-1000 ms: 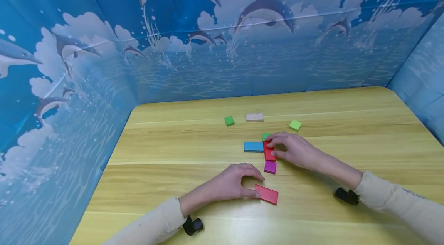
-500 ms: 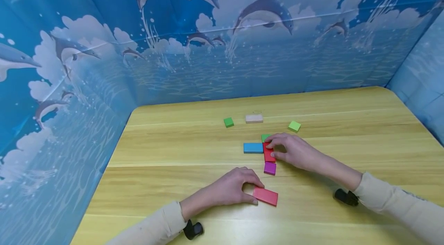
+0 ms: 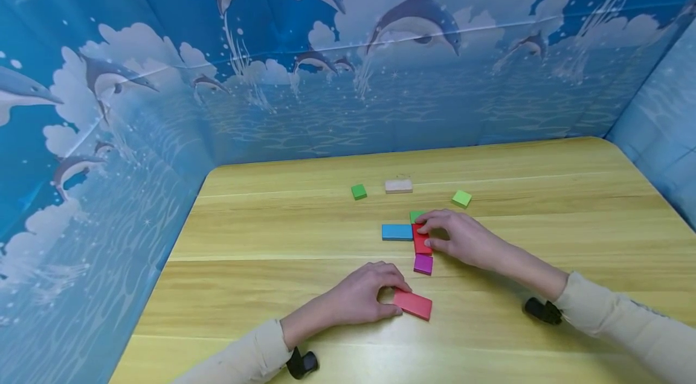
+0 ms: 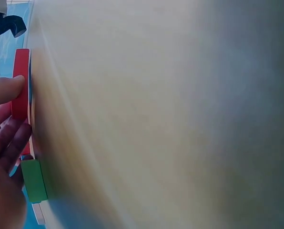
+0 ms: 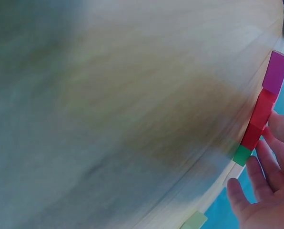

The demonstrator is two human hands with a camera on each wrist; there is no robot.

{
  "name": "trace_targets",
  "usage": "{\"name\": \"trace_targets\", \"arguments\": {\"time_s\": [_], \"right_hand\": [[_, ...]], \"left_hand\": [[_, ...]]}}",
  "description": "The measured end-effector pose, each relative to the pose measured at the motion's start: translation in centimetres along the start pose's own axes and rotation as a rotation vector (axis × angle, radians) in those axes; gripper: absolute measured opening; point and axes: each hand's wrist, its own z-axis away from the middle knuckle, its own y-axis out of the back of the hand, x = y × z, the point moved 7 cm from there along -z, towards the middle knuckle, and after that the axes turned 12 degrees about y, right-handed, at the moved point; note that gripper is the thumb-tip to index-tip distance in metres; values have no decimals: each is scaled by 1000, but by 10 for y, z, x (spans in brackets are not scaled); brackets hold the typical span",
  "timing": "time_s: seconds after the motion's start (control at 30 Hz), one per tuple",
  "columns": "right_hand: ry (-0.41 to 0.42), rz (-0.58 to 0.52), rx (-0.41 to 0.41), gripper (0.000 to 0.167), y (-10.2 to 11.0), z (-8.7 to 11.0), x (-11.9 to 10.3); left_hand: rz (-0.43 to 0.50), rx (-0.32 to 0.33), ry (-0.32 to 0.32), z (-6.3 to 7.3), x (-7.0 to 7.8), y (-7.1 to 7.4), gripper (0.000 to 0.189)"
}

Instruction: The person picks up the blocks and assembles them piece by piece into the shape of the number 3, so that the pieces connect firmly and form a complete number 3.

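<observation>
Near the front of the wooden table, my left hand [image 3: 361, 296] grips the left end of a pinkish-red rectangular block [image 3: 414, 305], thumb on the near side and fingers on the far side. That block also shows as a red block [image 4: 21, 86] against the thumb in the left wrist view. Farther right, my right hand [image 3: 462, 238] holds a bright red block [image 3: 421, 240] with thumb and index finger. Around it sit a blue block [image 3: 397, 232] on the left, a purple block [image 3: 423, 264] in front and a partly hidden green block [image 3: 415, 216] behind.
Toward the back of the table [image 3: 261, 209] lie a dark green block [image 3: 359, 192], a pale pinkish block [image 3: 399, 186] and a light green block [image 3: 461, 198]. A blue dolphin-print curtain [image 3: 353, 100] stands behind and along the sides.
My left hand has closed its thumb and fingers onto the pinkish-red block and shifted it slightly left. The right hand and the joined blocks keep their places.
</observation>
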Motion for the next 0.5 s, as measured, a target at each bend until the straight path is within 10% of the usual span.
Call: {"name": "trace_targets", "arguments": {"time_s": [0.5], "right_hand": [[-14,4,-11,28,0,0,0]], "left_hand": [[96,114,113,-1,-17,13,27]]}}
